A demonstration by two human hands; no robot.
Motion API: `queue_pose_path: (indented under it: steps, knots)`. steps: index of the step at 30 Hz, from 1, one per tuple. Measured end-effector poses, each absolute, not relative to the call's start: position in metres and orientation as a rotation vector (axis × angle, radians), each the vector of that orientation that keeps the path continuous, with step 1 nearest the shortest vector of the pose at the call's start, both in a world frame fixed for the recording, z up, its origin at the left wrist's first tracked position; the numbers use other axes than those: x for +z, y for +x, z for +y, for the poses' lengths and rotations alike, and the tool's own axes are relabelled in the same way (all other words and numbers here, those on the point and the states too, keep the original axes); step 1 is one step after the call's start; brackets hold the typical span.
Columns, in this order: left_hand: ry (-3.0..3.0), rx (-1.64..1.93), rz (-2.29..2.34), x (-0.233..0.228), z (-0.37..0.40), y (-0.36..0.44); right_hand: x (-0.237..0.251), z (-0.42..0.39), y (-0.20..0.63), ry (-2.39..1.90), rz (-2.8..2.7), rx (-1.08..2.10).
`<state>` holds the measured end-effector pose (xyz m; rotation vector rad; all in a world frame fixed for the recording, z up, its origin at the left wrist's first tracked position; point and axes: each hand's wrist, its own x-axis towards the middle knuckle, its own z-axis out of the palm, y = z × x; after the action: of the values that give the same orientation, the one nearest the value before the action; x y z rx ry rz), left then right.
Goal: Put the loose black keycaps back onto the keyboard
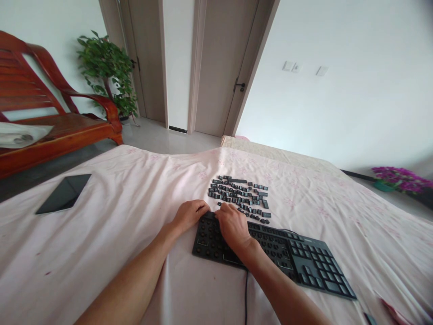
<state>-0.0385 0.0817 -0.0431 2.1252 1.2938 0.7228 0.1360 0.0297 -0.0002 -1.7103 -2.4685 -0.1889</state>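
Black plastic keyboard [304, 257] near right; black loose keycaps [238, 194] beyond. Pale pink floral-print cloth [118, 225] beneath. Dark glossy tablet [64, 193] left. Red-brown wooden bench [50, 117] far left.

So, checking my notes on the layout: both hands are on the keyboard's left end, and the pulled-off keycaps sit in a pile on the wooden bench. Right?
Not quite. The head view shows the keycaps on the pink sheet just beyond the keyboard, not the bench. Left hand and right hand are at its left end.

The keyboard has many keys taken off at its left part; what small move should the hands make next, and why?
Probably pry off one more keycap at the top left corner of the keyboard. Both the left hand and the right hand rest there, the left part shows bare switches, and the loose keycaps lie in rows just beyond on the pink sheet, while the number pad keeps its caps.
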Motion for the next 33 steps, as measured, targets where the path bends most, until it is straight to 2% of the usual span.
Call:
queue_pose_path:
  steps: [13,18,25,28,33]
  knots:
    - [2.105,0.732,1.326,-0.044,0.08,-0.037,-0.007,0.007,0.122,-1.685,-2.607,-0.464]
    - [2.091,0.738,1.326,-0.044,0.08,-0.036,-0.002,0.005,0.12,-1.682,-2.674,-0.403]
    - [2.061,0.709,1.31,-0.039,0.079,-0.038,0.014,0.037,0.154,-1.697,-2.445,-0.046]
    - [2.004,0.743,1.243,-0.036,0.078,-0.04,0.011,0.056,0.159,-1.781,-2.313,-0.109]
    - [2.01,0.738,1.183,-0.034,0.078,-0.042,0.002,0.074,0.149,-1.824,-2.421,-0.284]
